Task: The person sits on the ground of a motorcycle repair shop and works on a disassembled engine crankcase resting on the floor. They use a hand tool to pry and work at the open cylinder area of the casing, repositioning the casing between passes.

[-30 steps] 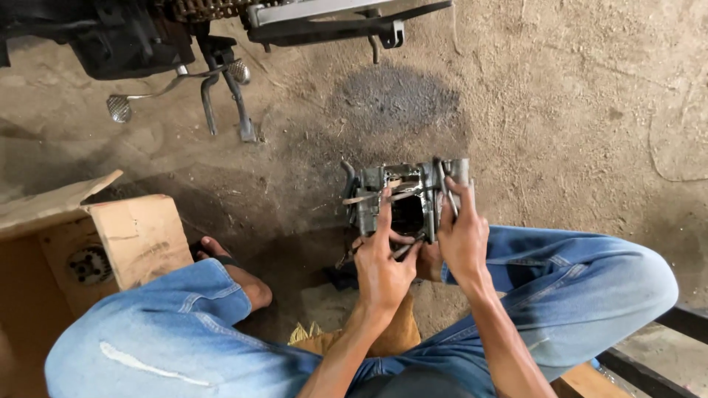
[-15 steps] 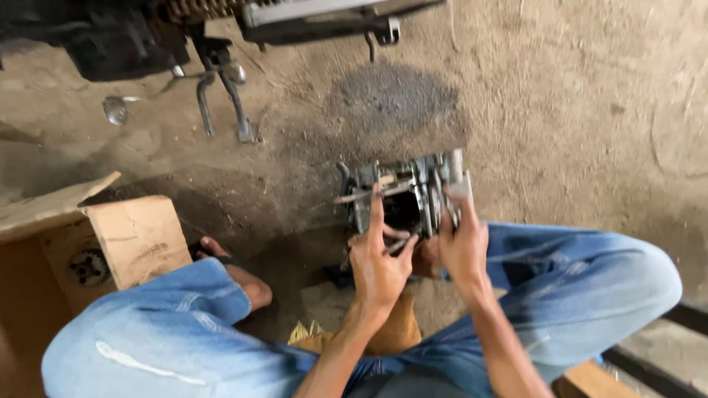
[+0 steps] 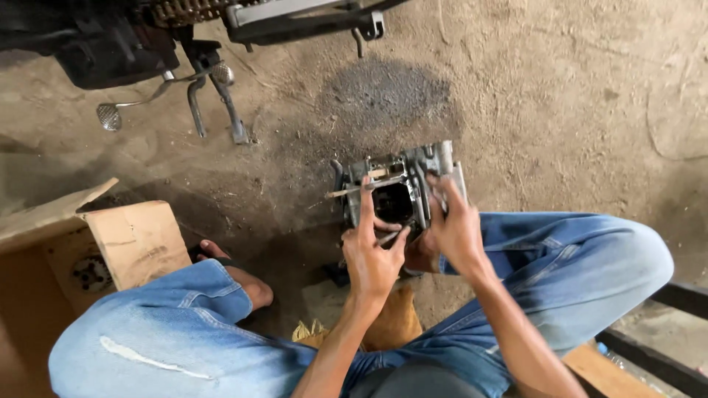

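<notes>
1. The engine part (image 3: 398, 193), a grimy grey metal casting with a dark square opening in its middle, is sitting on the dirt floor (image 3: 560, 110) between the seated person's knees, just ahead of the right leg in blue jeans (image 3: 575, 265). Its long axis is running left to right across the view, tilting slightly upward to the right, with the open face turned up toward the camera.
2. A thin metal rod (image 3: 361, 188) is lying across the casting's upper left side, its tip poking out past the left edge.
3. The left hand (image 3: 372, 254) is reaching forward from below, palm down, with the index finger stretched straight up along the casting's left side and the other fingers curling at the lower rim of the opening. The fingers are spread, touching the part rather than closing round it.
4. The right hand (image 3: 453, 225) is coming in from the lower right, wrist bent, and is clasping the casting's right end, with the fingers wrapping over the top edge and the thumb pressing near the opening.
5. An open cardboard box (image 3: 110, 243) is standing at the left beside the left knee, and a motorcycle's underside with its side stand (image 3: 221, 103) is filling the top of the frame, well apart from the hands.
</notes>
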